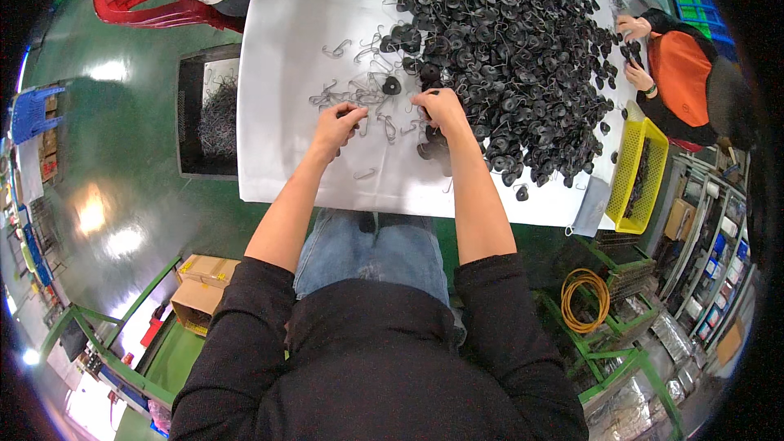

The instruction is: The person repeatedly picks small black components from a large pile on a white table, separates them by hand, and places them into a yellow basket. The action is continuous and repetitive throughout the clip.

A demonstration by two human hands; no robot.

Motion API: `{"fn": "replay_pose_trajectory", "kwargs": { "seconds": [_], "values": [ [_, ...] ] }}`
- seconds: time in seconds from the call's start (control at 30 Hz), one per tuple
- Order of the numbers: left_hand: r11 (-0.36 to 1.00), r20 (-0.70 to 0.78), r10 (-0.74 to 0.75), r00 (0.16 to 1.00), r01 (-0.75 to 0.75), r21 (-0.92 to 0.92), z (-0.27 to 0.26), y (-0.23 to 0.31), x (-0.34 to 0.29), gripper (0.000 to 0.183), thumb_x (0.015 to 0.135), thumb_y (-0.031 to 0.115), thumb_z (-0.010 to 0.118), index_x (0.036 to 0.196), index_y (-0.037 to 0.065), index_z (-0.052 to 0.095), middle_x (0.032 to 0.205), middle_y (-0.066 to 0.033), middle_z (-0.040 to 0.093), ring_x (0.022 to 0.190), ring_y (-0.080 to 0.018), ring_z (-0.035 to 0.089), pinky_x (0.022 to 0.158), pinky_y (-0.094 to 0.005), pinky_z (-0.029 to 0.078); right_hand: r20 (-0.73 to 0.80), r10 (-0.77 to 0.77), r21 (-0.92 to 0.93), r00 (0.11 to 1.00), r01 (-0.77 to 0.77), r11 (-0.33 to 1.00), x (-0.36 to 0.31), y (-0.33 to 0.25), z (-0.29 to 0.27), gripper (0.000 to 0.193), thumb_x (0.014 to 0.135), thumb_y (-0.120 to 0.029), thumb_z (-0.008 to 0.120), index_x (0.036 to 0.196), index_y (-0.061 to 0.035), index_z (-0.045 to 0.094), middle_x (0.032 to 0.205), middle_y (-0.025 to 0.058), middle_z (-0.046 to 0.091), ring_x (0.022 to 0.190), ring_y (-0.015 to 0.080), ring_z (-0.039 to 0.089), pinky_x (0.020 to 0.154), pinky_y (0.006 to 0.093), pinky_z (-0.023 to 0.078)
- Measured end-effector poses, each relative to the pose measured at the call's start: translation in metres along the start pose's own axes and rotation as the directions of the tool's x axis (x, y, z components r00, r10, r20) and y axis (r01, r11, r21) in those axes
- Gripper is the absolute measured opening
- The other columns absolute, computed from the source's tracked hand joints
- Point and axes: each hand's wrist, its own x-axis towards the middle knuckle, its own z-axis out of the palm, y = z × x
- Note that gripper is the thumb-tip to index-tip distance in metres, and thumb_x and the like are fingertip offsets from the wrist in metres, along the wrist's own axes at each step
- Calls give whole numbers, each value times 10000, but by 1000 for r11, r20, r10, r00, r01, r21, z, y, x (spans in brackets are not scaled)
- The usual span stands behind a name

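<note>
My left hand (337, 128) is closed in a pinch above the near part of the white-covered table. A dark bit shows between its fingers, too small to name. Loose bent wire hooks (351, 96) lie just beyond it. My right hand (442, 109) is also closed, thumb and finger together, at the left edge of a big heap of black round discs with wire hooks (506, 57); what it pinches is hidden. Between the hands, slightly farther off, lies a single black disc (391, 85). More black pieces (431, 145) sit beneath my right wrist.
Across the table's right side, another person's hands (639, 75) handle black pieces. A yellow basket (650, 165) stands at the right edge. Left of the table is a dark bin (214, 118) of wire pieces, with a red chair (135, 4) farther back. Cardboard boxes (200, 294) are behind left.
</note>
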Motion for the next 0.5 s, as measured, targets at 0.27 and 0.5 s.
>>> {"fn": "replay_pose_trajectory", "kwargs": {
  "seconds": [0.27, 0.5],
  "values": [
    [998, -57, -60, 997, 59, -7, -9, -9, -2, 186, 777, 269, 640, 761, 96, 574, 596, 39, 468, 465, -39, 385, 372, -187, 218, -318, -401, -406, 859, 259, 877, -10, -23, 14, 397, 727, -350, 646, 987, -73, 527, 888, 171, 633, 837, 319, 617, 727, 400, 467],
    [633, 240, -190, 952, 305, -711, -24, -22, 8, 189, 827, 251, 582, 859, 90, 490, 695, -18, 458, 486, -98, 396, 322, -179, 298, -80, -462, -681, 884, 290, 672, 0, -34, 48, 329, 732, -294, 630, 973, -87, 542, 871, 149, 636, 850, 316, 619, 722, 413, 491]
  ]
}}
